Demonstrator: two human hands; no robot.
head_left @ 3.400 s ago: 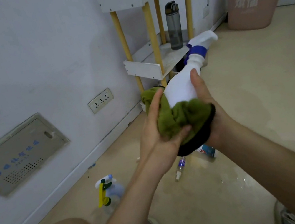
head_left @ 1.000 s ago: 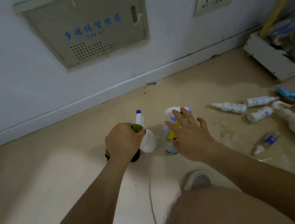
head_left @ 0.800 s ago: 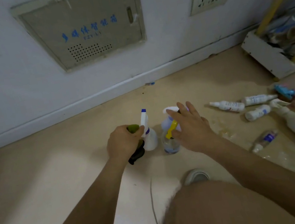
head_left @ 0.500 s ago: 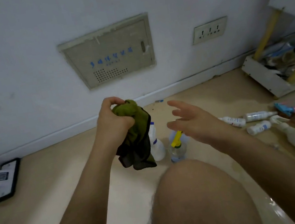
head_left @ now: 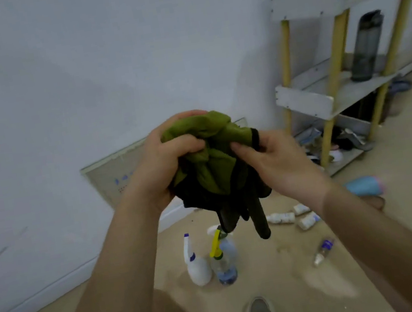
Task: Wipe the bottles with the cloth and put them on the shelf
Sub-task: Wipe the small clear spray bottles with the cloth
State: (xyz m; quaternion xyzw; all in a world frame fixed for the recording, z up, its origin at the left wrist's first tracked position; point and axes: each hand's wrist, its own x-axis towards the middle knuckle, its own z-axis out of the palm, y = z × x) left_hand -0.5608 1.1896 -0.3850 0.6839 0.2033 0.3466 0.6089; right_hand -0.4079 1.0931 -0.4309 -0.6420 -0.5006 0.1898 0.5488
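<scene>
Green cloth bunched at frame centre. Your left hand grips top folds, fingers curled; right hand pinches dark edge, probably to regather it for wiping. White spray bottle and yellow-trigger bottle stand on floor below, unwiped probably; shelf at upper right.

The cloth is olive green, with black in its hanging folds. On the beige floor stand a white spray bottle with a blue collar and a clear bottle with a yellow trigger. The shelf has white boards and yellow posts and carries a dark grey bottle. The wall is white.
</scene>
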